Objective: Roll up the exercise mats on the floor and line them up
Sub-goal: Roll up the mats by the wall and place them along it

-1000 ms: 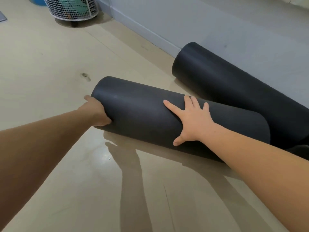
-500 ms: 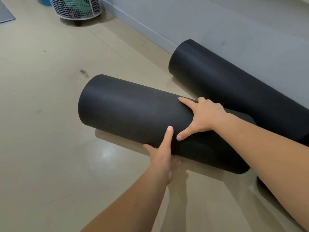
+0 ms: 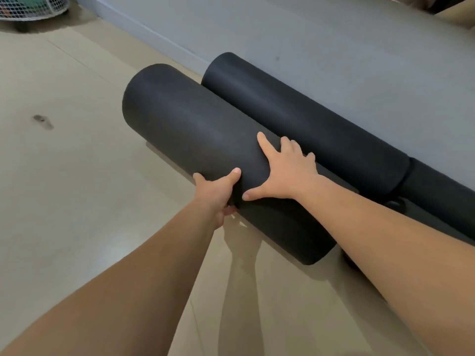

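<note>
Two rolled black exercise mats lie side by side on the beige floor. The near rolled mat (image 3: 190,129) touches the far rolled mat (image 3: 308,119), which lies along the grey wall. My left hand (image 3: 218,194) grips the near roll from below at its front side, thumb up on the surface and fingers curled under it. My right hand (image 3: 285,170) lies flat on top of the same roll, fingers spread toward the seam between the two rolls. More black mat (image 3: 442,191) lies beyond the far roll's right end, partly hidden by my right forearm.
A grey wall (image 3: 334,47) with a baseboard runs diagonally behind the mats. A white mesh basket (image 3: 30,7) stands at the top left corner. Beige floor (image 3: 64,176) stretches to the left, with a small dark mark (image 3: 41,119) on it.
The near roll has swung from angled across the floor to parallel against the far roll. My left hand went from its left end to gripping its front underside.
</note>
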Motion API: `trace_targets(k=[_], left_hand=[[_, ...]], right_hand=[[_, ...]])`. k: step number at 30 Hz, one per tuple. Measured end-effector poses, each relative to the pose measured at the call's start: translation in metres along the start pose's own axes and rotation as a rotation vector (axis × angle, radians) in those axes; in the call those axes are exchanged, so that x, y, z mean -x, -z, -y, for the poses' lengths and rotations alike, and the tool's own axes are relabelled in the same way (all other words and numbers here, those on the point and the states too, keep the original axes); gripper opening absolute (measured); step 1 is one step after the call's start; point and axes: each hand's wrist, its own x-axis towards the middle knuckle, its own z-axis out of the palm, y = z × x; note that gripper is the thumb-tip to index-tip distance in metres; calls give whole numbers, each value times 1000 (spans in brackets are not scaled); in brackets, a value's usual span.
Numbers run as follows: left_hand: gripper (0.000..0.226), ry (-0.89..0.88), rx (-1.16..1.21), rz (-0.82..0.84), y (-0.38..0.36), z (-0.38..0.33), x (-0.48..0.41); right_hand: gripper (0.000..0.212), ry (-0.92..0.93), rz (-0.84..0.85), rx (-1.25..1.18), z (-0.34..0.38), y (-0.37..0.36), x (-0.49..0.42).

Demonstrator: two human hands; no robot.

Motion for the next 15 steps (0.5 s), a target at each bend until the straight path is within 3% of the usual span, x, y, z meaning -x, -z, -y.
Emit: trace_targets(k=[4, 11, 15], left_hand=[[95, -7, 19, -30, -11, 18, -11], [85, -23, 16, -26, -8, 32, -5], [96, -32, 2, 11, -24, 48, 2]], right_hand=[[149, 28, -29, 59, -12, -3, -3], [143, 76, -73, 62, -21, -10, 5], [142, 71, -18, 29, -43, -5, 13]])
